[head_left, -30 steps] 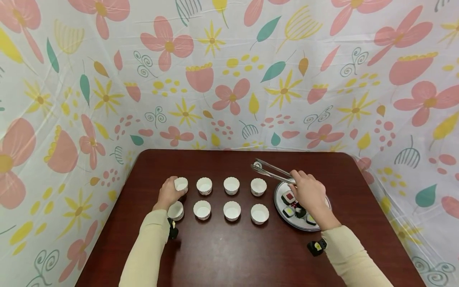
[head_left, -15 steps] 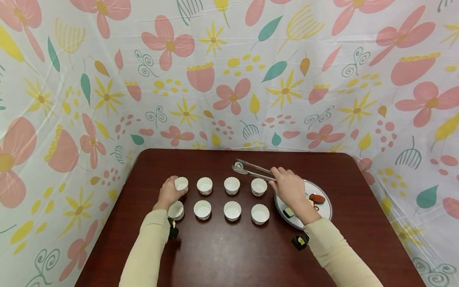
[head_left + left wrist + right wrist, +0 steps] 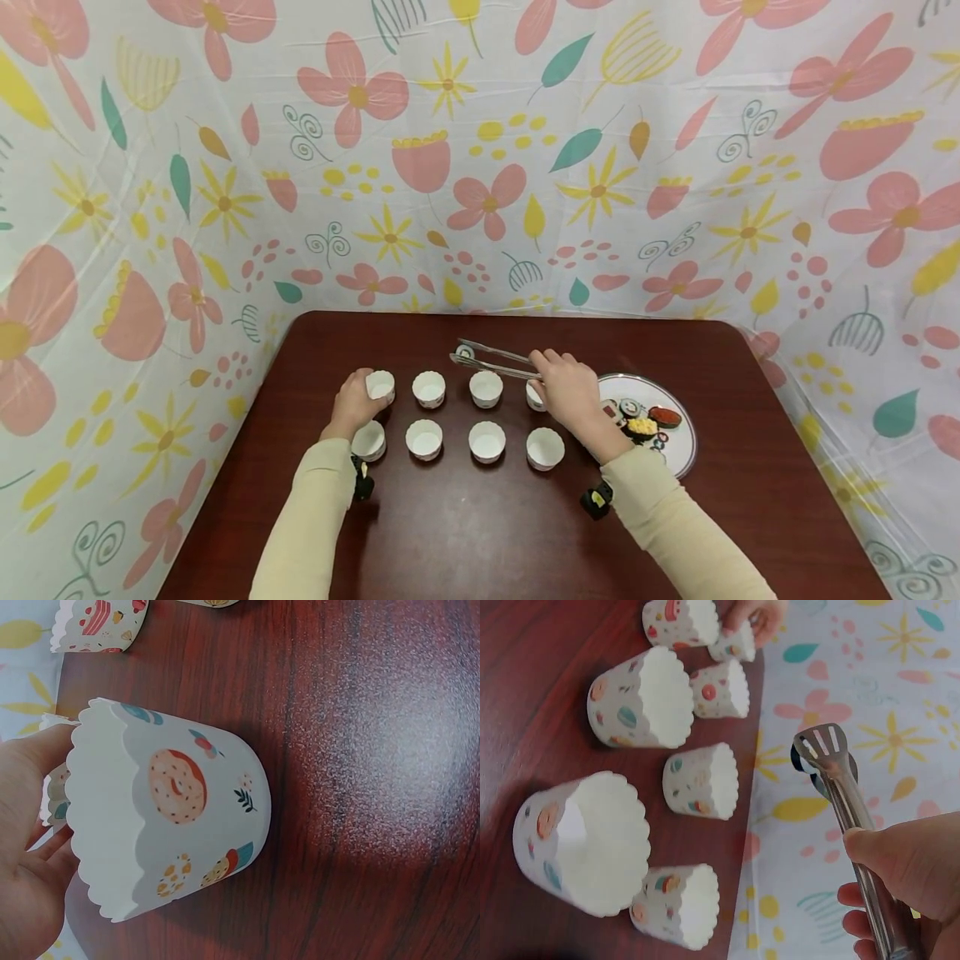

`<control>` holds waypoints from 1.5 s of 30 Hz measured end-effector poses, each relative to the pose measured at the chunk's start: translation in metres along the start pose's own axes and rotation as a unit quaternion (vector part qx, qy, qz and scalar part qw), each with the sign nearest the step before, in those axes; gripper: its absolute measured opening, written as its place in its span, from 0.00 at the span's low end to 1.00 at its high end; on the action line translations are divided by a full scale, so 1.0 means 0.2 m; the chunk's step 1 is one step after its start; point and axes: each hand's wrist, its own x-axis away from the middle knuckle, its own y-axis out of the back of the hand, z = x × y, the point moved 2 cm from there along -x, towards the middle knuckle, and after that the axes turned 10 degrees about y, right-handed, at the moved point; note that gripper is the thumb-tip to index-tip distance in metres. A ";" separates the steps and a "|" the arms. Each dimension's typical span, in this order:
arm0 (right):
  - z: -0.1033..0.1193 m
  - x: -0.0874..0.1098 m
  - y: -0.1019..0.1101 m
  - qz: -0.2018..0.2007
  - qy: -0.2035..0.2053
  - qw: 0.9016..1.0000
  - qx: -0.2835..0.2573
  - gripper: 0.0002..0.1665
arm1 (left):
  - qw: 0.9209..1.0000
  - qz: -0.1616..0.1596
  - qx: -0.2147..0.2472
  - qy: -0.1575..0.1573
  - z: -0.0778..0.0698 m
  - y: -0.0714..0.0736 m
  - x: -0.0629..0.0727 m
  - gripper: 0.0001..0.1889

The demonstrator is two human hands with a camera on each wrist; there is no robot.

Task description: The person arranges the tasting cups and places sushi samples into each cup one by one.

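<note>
at glossy table (image 3: pixel 465 542), before flowered cloth (image 3: pixel 480 167), grips cup (image 3: pixel 381 386) in left hand (image 3: pixel 352 408), tongs (image 3: pixel 850 802) in right hand (image 3: pixel 568 392), partly hiding plate (image 3: pixel 678 448).

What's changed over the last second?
The right hand has swept left from over the plate, carrying the tongs and the sushi roll between their tips toward the middle of the back row of cups. The plate's right side now shows. Nothing was let go. Unchanged: the left hand holds the leftmost back cup; the other cups stay put.
</note>
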 end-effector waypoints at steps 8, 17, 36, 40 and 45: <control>0.11 -0.09 -0.01 0.005 0.029 0.999 0.018 0.20 | 1.000 0.000 -0.001 0.004 0.00 0.00 -0.01 0.35; 0.24 -0.18 -0.04 0.058 0.032 0.998 0.001 0.20 | 1.000 0.002 0.001 0.011 0.01 -0.01 -0.01 0.35; 0.42 -0.32 -0.15 0.089 0.036 0.995 0.000 0.20 | 1.000 0.005 0.006 0.006 0.01 0.00 -0.02 0.35; 0.45 -0.34 -0.17 0.113 0.032 0.993 -0.005 0.20 | 1.000 0.002 0.005 0.002 0.02 0.00 -0.02 0.36; 0.48 -0.36 -0.22 0.138 0.027 0.990 -0.014 0.18 | 1.000 -0.003 0.006 -0.002 0.02 -0.01 -0.03 0.36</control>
